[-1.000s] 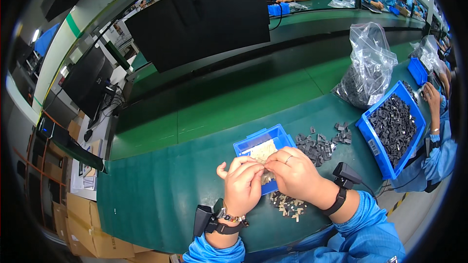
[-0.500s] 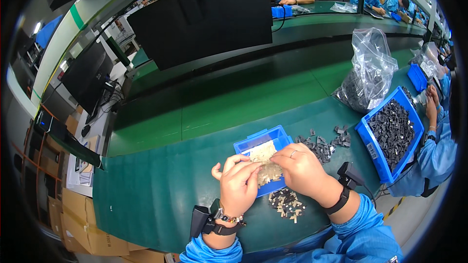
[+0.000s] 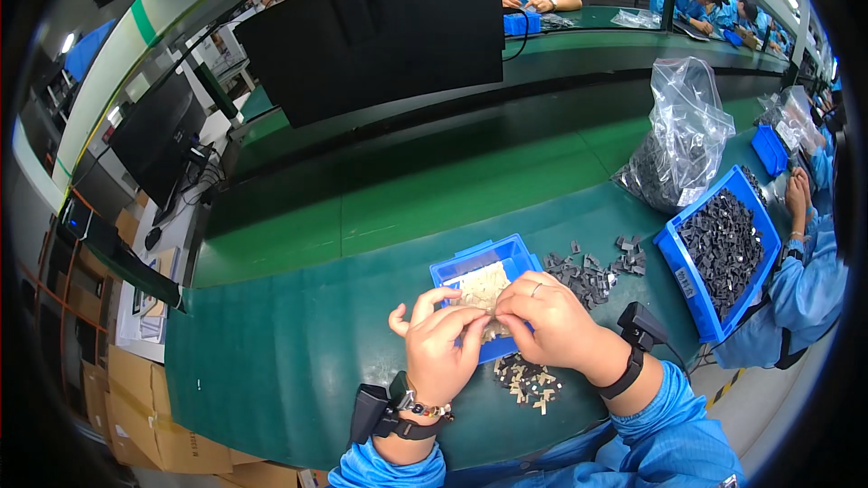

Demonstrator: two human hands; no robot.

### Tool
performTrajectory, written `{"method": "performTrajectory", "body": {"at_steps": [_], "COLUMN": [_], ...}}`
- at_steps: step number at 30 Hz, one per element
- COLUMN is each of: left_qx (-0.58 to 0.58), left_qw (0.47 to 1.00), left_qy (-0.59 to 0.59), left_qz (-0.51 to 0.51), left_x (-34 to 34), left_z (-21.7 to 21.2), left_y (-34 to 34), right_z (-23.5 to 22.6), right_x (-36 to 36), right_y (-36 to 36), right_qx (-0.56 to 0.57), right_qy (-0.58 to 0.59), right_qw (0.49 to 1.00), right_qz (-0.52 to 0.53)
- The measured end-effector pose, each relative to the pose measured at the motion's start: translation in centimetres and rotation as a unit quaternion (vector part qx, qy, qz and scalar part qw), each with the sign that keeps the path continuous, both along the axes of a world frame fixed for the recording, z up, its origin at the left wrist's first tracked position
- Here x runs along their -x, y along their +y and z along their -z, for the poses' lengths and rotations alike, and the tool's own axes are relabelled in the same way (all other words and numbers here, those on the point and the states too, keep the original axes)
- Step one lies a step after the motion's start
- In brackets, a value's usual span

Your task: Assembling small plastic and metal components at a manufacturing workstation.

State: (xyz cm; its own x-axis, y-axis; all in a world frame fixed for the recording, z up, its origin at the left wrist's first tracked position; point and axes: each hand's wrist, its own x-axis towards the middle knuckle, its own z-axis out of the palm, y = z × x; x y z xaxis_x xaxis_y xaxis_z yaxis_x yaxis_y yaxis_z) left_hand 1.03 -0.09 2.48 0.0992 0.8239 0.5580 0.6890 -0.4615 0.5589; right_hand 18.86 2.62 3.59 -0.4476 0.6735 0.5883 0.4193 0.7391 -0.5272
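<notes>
My left hand [image 3: 440,352] and my right hand [image 3: 559,323] meet fingertip to fingertip over a small blue bin [image 3: 514,258]. Both are closed in a pinch; whatever sits between the fingertips is too small to make out. Inside the bin lie many small cream-coloured pieces [image 3: 479,286]. Just below the bin, on the green table, is a scattered heap of tiny tan and dark pieces [image 3: 529,383]. Dark grey plastic parts [image 3: 586,282] are strewn beyond my right hand.
A larger blue bin [image 3: 680,282] full of dark parts stands at the right, with a clear plastic bag [image 3: 678,126] of dark parts behind it. A co-worker's hand [image 3: 796,194] is at the far right. A black monitor [image 3: 380,45] hangs over the back of the green table [image 3: 271,352].
My right hand has shifted slightly left and down, and its fingertips now meet those of my left hand. The left hand stays almost in place.
</notes>
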Motion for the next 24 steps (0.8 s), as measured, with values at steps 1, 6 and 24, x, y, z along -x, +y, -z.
{"method": "performTrajectory", "body": {"at_steps": [1, 6, 24], "left_qx": [-0.001, -0.02, 0.01], "left_qw": [1.0, 1.0, 1.0], "left_qy": [0.0, 0.014, -0.006], "left_qz": [-0.017, -0.014, 0.01], "left_x": [-0.12, -0.45, 0.31], "left_z": [-0.13, -0.34, -0.24], "left_y": [-0.11, -0.19, 0.04], "right_z": [-0.1, 0.06, -0.16], "right_x": [0.01, -0.12, -0.38], "right_y": [-0.02, -0.02, -0.06], "right_qx": [0.002, 0.004, 0.035], "right_qy": [0.014, 0.019, -0.008], "right_qw": [1.0, 1.0, 0.999], "right_qz": [-0.004, -0.004, -0.001]}}
